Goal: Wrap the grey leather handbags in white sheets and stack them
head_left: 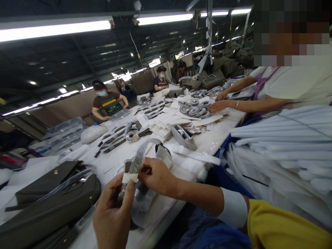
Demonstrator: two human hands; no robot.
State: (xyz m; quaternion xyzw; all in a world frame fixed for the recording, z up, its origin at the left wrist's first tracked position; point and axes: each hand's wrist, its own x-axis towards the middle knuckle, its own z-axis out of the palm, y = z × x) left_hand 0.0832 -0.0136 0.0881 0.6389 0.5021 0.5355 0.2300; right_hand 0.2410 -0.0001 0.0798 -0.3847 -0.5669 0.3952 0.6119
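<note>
Left hand [114, 204] pinches plastic-wrapped strap [139, 159], thumb pressing white band [129, 178], apparently to steady it | right hand [159, 177] curls fingers nearly together beside band, grip unclear | strap is above worktable [110, 166], near edge

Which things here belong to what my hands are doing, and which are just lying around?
Probably the job's:
grey strap-like piece in clear plastic
small flat white band on it

Seemingly lying about:
large dark olive bags
long white padded rods
</note>
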